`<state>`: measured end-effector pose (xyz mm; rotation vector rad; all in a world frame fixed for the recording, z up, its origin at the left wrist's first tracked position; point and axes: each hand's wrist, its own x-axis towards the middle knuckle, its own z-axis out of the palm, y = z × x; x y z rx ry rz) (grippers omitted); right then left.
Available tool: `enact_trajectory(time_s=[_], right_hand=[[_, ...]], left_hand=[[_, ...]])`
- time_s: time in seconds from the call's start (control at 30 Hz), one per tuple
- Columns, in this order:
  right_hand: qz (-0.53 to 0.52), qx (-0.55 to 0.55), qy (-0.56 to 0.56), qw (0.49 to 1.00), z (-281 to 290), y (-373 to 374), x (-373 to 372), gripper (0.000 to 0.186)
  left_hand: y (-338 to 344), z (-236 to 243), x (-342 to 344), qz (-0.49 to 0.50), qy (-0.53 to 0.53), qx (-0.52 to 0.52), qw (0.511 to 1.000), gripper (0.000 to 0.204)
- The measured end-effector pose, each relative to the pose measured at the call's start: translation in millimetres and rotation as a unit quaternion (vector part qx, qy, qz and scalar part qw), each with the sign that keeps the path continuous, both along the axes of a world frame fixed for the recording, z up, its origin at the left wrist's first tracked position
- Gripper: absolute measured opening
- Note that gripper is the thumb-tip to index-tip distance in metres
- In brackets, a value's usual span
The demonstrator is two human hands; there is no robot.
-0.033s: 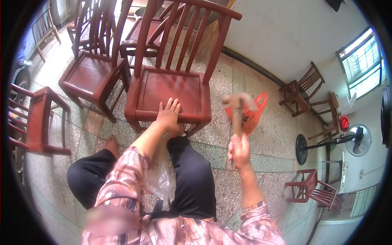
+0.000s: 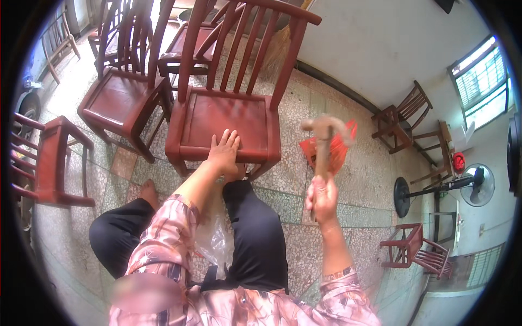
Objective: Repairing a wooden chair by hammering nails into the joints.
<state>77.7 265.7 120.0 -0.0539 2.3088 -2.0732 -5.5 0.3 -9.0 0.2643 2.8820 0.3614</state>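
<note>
A dark red wooden chair [image 2: 234, 114] stands in front of me, between my raised knees. My left hand [image 2: 223, 152] lies on the front of its seat, fingers apart. In my right hand [image 2: 323, 198] is a claw hammer [image 2: 322, 152], gripped by the wooden handle, its head raised to the right of the seat. Behind the hammer, a red plastic bag [image 2: 342, 146] lies on the floor, its contents hidden. Below my left arm, a crumpled clear plastic sheet [image 2: 217, 239] is on the floor between my legs.
Several similar chairs [image 2: 114, 103] stand at the left and back; one [image 2: 51, 160] is on its side. More chairs [image 2: 397, 130] are along the right wall. A standing fan [image 2: 477, 185] lies at the right. A straw broom [image 2: 274, 51] leans behind the front chair.
The hammer and my right hand have shifted slightly right and up. My left hand remains on the seat.
</note>
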Motion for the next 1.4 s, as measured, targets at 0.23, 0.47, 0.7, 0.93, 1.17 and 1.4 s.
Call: enact_trajectory(time_s=[0.23,0.47,0.7,0.93,1.17,1.4], right_hand=[[-0.006,0.139,-0.16,0.977,-56.5,17.6,-14.0,0.03],[-0.031,0.1,-0.041,0.994,-15.9,19.5,7.2,0.029],[-0.049,0.46,0.268,0.845,-50.7,38.7,-0.8,0.025],[0.121,-0.018,-0.344,0.931,-29.4,15.9,-40.1,0.024],[0.097,0.464,-0.062,0.879,-30.9,21.7,-57.9,0.05],[0.135,0.706,-0.026,0.695,31.4,-47.4,-70.9,0.037]], left_hand=[[4.0,-4.2,-0.4,-0.014,-0.026,-0.007,1.0,0.1],[-1.6,-7.3,-3.8,-0.011,-0.001,-0.013,1.0,0.1],[2.0,-1.3,-5.0,-0.01,-0.013,-0.013,1.0,0.097],[-3.5,-8.2,-0.4,-0.004,0.01,0.01,1.0,0.1],[-41.3,-7.7,-16.9,-0.125,0.044,0.007,0.991,0.097],[-45.9,-18.1,-18.0,-0.104,0.066,0.034,0.992,0.091]])
